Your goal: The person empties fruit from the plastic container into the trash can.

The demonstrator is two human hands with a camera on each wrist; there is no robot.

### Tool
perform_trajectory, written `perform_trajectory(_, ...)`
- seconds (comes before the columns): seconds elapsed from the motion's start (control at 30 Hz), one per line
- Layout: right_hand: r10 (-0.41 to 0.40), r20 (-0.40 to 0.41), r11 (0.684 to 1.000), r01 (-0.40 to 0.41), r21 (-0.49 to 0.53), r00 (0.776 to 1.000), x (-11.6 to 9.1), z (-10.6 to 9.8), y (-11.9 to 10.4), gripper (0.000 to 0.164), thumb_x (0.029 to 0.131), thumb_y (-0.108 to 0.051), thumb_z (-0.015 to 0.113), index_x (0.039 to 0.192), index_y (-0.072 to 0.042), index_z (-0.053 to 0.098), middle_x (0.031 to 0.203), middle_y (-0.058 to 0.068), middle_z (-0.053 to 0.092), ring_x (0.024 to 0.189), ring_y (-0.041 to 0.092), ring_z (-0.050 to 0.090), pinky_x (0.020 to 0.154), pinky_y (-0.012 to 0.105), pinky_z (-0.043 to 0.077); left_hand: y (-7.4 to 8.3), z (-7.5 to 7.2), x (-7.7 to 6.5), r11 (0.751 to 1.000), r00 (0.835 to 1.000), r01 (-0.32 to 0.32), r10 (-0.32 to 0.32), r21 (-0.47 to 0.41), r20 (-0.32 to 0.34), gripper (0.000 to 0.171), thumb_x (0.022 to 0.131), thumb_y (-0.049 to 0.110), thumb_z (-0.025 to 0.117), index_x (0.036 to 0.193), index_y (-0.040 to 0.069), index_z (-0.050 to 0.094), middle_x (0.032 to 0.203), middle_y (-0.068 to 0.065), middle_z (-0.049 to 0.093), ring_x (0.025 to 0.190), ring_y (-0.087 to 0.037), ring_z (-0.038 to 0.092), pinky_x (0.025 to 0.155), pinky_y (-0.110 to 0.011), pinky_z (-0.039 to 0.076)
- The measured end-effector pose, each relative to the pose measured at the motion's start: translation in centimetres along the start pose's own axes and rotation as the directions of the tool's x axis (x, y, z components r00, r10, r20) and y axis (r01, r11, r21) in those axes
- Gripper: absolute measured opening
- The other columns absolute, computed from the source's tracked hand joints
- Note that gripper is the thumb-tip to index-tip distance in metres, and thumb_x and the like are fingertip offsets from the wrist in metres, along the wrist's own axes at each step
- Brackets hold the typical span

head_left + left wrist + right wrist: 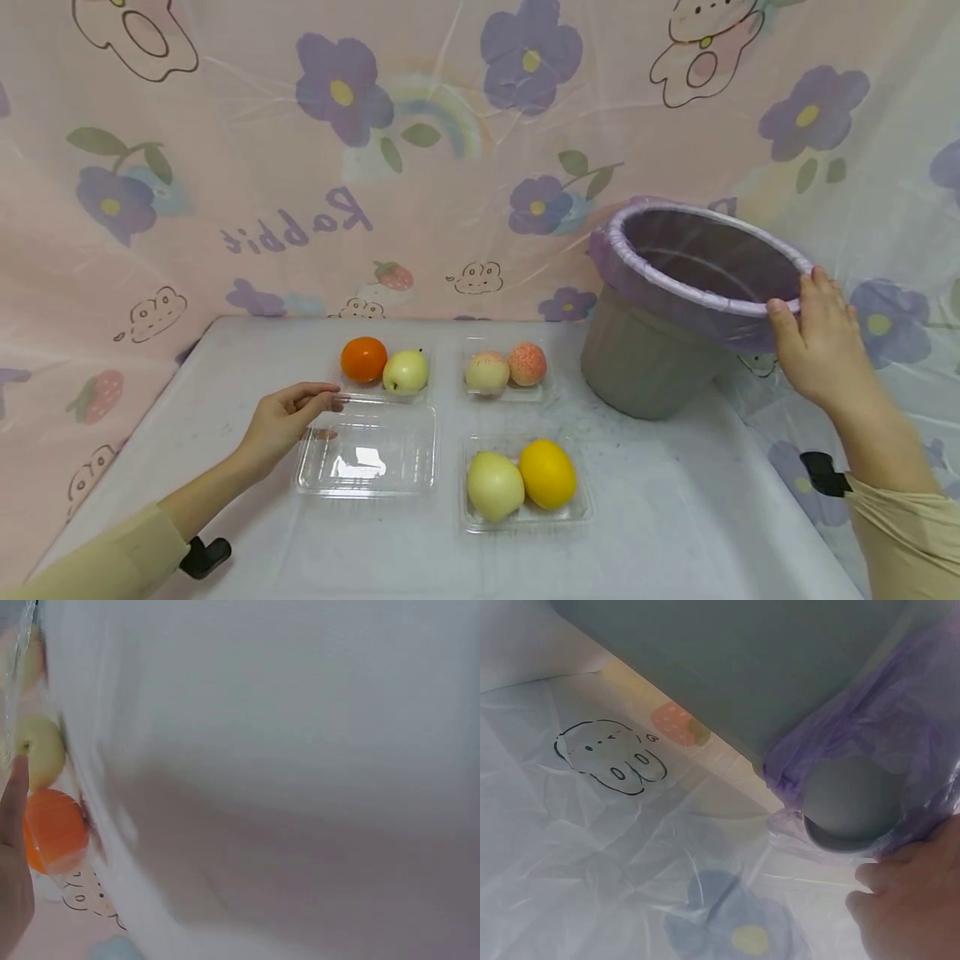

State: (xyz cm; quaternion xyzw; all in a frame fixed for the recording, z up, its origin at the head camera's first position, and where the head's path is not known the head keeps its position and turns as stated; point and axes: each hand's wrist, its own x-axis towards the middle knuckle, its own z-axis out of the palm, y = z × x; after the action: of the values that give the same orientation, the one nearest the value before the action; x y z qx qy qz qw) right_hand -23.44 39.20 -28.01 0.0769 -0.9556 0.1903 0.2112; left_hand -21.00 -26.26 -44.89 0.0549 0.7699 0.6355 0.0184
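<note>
My left hand [288, 421] pinches the left back edge of a clear plastic container [375, 458] with nothing in it. One finger shows through the plastic. Behind it, an orange [363, 360] and a green apple [406, 372] lie in a second clear tray; the left wrist view shows both beside a finger [13, 802]. On the right, my right hand [825, 342] grips the near right rim of a grey trash bin [645, 358], thumb and fingers at the rim. A purple bag [611, 267] lines the bin and folds over its rim.
Two peaches [527, 364] share a clear tray at the back middle. In front of them, a pale green fruit [495, 486] and a yellow fruit [548, 474] sit in another tray. A patterned curtain [450, 208] hangs behind the white table [675, 517].
</note>
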Motion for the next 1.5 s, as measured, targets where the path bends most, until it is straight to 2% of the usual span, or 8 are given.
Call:
perform_trajectory(0.23, 0.010, 0.008, 1.000, -0.010, -0.003, 1.000, -0.2, -0.2, 0.3, 0.076, 0.113, -0.040, 0.024, 0.153, 0.024, 0.009, 0.163, 0.042, -0.001, 0.151, 0.060, -0.005, 0.120, 0.071, -0.009, -0.6, -0.4, -0.4, 0.998, 1.000, 0.021, -0.020, 0.060, -0.006, 0.043, 0.106, 0.021, 0.063, 0.134, -0.011, 0.058, 0.120, -0.024, 0.072, 0.102, -0.021, 0.074, 0.076, -0.038, 0.064)
perform_trajectory(0.5, 0.012, 0.018, 1.000, -0.011, -0.004, 1.000, -0.5, -0.1, 0.5, 0.076, 0.114, -0.039, 0.024, 0.153, 0.024, 0.008, 0.163, 0.042, -0.002, 0.151, 0.061, -0.006, 0.119, 0.071, -0.011, -1.6, -0.8, -0.2, 0.954, 1.000, 0.019, -0.024, 0.300, 0.014, 0.034, 0.108, 0.024, 0.060, 0.130, -0.002, 0.066, 0.116, -0.014, 0.076, 0.108, -0.026, 0.071, 0.083, -0.026, 0.060)
perform_trajectory(0.77, 0.019, 0.029, 1.000, -0.019, -0.008, 0.999, -0.5, -0.3, 0.5, 0.077, 0.114, -0.040, 0.024, 0.154, 0.023, 0.007, 0.164, 0.041, -0.003, 0.151, 0.059, -0.009, 0.119, 0.070, -0.012, -2.1, -0.8, -0.1, 0.930, 0.999, -0.008, -0.012, 0.368, 0.052, 0.027, 0.106, 0.014, 0.061, 0.126, -0.004, 0.067, 0.113, -0.013, 0.077, 0.105, -0.029, 0.071, 0.077, -0.023, 0.059)
perform_trajectory(0.87, 0.023, 0.036, 1.000, -0.022, -0.009, 0.999, -0.5, -0.3, 0.5, 0.076, 0.114, -0.040, 0.024, 0.154, 0.022, 0.006, 0.164, 0.040, -0.004, 0.152, 0.058, -0.010, 0.119, 0.069, -0.013, -1.9, -0.8, -0.1, 0.898, 0.999, -0.027, 0.012, 0.439, 0.036, 0.029, 0.107, 0.016, 0.059, 0.128, -0.002, 0.067, 0.114, -0.011, 0.077, 0.105, -0.029, 0.070, 0.077, -0.023, 0.058)
perform_trajectory(0.97, 0.022, 0.037, 1.000, -0.022, -0.010, 0.999, -0.5, -0.3, 0.6, 0.076, 0.114, -0.040, 0.024, 0.155, 0.022, 0.006, 0.164, 0.040, -0.004, 0.152, 0.058, -0.009, 0.120, 0.069, -0.013, -1.6, -0.9, 0.0, 0.841, 0.996, -0.077, 0.084, 0.536, 0.011, 0.030, 0.108, 0.018, 0.058, 0.130, 0.000, 0.066, 0.114, -0.009, 0.077, 0.102, -0.028, 0.070, 0.079, -0.026, 0.057)
perform_trajectory(1.1, 0.016, 0.034, 1.000, -0.016, -0.008, 0.999, -0.5, -0.4, 0.4, 0.078, 0.114, -0.042, 0.024, 0.154, 0.023, 0.006, 0.164, 0.041, -0.004, 0.151, 0.059, -0.009, 0.119, 0.070, -0.013, -0.5, -1.0, 0.3, 0.759, 0.974, -0.179, 0.228, 0.625, 0.002, 0.031, 0.106, 0.015, 0.058, 0.131, -0.003, 0.064, 0.113, -0.012, 0.076, 0.102, -0.031, 0.070, 0.083, -0.040, 0.058)
perform_trajectory(1.27, 0.014, 0.029, 1.000, -0.013, -0.005, 0.999, -0.3, -0.4, 0.1, 0.079, 0.114, -0.043, 0.023, 0.153, 0.024, 0.008, 0.163, 0.042, -0.002, 0.151, 0.059, -0.007, 0.119, 0.071, -0.011, 1.6, -0.5, 1.2, 0.708, 0.933, -0.288, 0.360, 0.645, 0.021, 0.031, 0.105, 0.010, 0.059, 0.133, -0.004, 0.062, 0.114, -0.014, 0.075, 0.106, -0.035, 0.068, 0.086, -0.054, 0.056)
perform_trajectory(1.5, 0.015, 0.034, 1.000, -0.015, 0.000, 0.999, 0.0, -0.3, 0.0, 0.078, 0.114, -0.042, 0.023, 0.153, 0.023, 0.008, 0.163, 0.041, -0.002, 0.152, 0.059, -0.007, 0.120, 0.070, -0.011, 4.9, 2.1, 2.7, 0.728, 0.890, -0.398, 0.454, 0.558, 0.043, 0.031, 0.103, 0.004, 0.059, 0.133, 0.001, 0.066, 0.118, -0.013, 0.074, 0.107, -0.031, 0.067, 0.085, -0.051, 0.056)
